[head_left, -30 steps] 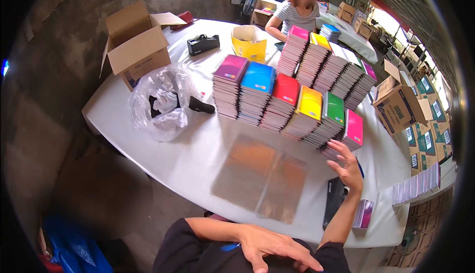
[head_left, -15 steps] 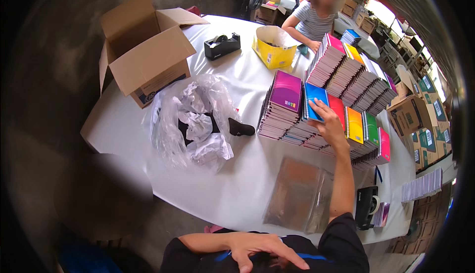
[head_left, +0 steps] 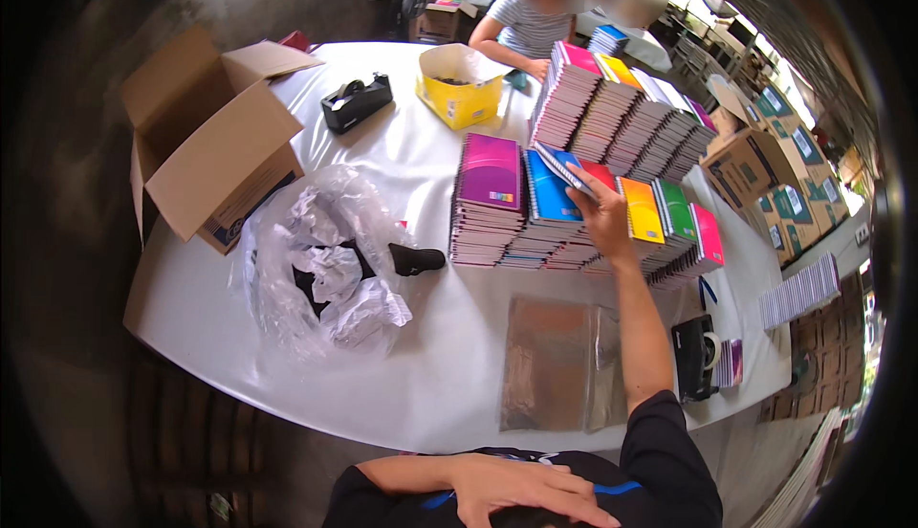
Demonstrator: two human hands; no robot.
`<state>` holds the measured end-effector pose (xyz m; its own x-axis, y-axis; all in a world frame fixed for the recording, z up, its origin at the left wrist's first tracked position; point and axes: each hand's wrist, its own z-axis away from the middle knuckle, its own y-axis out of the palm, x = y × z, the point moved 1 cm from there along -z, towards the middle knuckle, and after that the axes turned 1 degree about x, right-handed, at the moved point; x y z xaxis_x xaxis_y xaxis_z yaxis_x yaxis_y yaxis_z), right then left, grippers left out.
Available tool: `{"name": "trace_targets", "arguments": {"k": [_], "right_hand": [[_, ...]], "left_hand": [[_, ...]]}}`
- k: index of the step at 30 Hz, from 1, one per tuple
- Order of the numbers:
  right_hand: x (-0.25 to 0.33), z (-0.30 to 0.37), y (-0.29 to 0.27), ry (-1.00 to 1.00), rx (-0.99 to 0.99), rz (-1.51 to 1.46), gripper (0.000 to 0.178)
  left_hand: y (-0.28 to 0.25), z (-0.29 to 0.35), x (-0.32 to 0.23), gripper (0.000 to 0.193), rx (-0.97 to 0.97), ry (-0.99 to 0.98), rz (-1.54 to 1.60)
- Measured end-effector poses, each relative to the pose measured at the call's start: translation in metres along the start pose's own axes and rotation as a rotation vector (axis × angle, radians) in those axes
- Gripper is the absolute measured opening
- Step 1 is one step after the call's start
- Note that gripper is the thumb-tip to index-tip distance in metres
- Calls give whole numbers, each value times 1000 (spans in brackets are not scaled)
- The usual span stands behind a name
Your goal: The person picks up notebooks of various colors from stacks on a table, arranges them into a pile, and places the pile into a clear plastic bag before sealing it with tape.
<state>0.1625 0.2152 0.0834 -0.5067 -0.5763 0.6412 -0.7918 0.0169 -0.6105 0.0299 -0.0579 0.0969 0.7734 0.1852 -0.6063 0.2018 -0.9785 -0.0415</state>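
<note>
My right hand (head_left: 602, 210) reaches over the stacks and grips a spiral notebook (head_left: 558, 165), which is tilted up off the blue stack. Under it lies another blue notebook (head_left: 552, 201). Beside that stack stand purple notebooks (head_left: 489, 172) on the left, and red, yellow (head_left: 641, 210), green (head_left: 675, 209) and pink (head_left: 706, 231) ones on the right. My left hand (head_left: 521, 488) is held in front of my body, fingers stretched out and nothing visible in it. Clear plastic sleeves (head_left: 547, 365) lie flat on the table near my right forearm.
Farther back stand taller notebook stacks (head_left: 612, 117). To the left are an open carton (head_left: 225, 160), a plastic bag with crumpled paper (head_left: 335, 275), a tape dispenser (head_left: 358, 104) and a yellow bag (head_left: 461, 98). Another tape dispenser (head_left: 690, 361) sits at right. A person (head_left: 526, 31) is across the table.
My right hand has gone from lying on the blue stack to lifting a notebook's edge off it. My left hand's fingers have drawn closer together. The view has shifted right.
</note>
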Motion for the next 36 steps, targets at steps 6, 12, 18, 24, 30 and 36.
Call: {"name": "trace_targets", "arguments": {"k": [6, 12, 18, 24, 30, 36], "right_hand": [[14, 8, -30, -289, -581, 108, 36], [96, 84, -66, -530, -368, 396, 37], [101, 161, -53, -561, 551, 352, 62], [-38, 67, -144, 11, 88, 557, 100], [-190, 57, -197, 196, 224, 531, 69], [-181, 37, -207, 174, 387, 501, 44]], "left_hand": [[9, -8, 7, 108, -63, -138, 467], [-31, 9, 32, 130, -1153, -263, 338], [-52, 58, 70, 61, -1417, -333, 534], [-47, 49, 73, 45, -1476, -190, 787], [-47, 32, 96, 46, -1440, -233, 816], [-48, 26, 123, 47, -1475, -265, 803]]}}
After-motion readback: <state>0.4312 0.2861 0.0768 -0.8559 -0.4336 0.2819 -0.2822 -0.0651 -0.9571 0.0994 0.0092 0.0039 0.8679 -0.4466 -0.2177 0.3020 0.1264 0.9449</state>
